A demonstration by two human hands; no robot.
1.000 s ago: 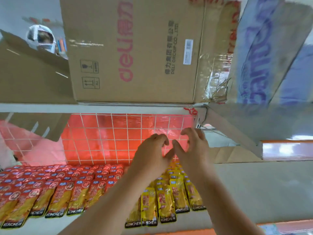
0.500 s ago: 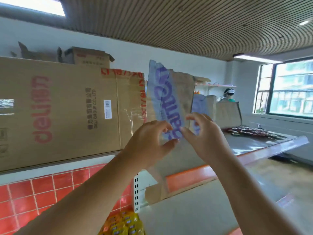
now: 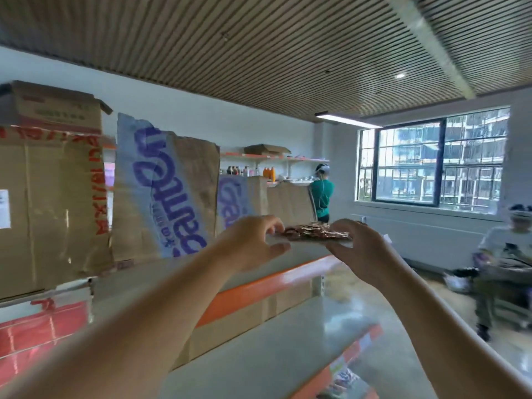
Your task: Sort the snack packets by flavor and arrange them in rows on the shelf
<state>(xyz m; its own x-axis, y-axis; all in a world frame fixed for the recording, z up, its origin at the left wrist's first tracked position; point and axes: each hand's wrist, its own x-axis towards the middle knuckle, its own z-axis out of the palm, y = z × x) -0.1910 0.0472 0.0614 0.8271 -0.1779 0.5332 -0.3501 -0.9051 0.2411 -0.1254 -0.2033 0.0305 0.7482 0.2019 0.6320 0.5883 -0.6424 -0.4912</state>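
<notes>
Reaching up and forward, the left hand [image 3: 253, 243] and the right hand [image 3: 358, 249] are level with each other, fingers half curled and, I judge, holding nothing. Between them and a little beyond, the pile of snack packets [image 3: 316, 234] lies flat on the upper shelf [image 3: 305, 248], its long side running left to right. Both hands are about equally near. Whether any fingertip touches it I cannot tell.

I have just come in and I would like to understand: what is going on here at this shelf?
A person stands at a shelf unit with both hands held up, the left hand and the right hand, on either side of a pile of dark snack packets that lies on the upper shelf. Whether the fingers touch the pile cannot be told. Cardboard boxes stand along the back of that shelf.
</notes>
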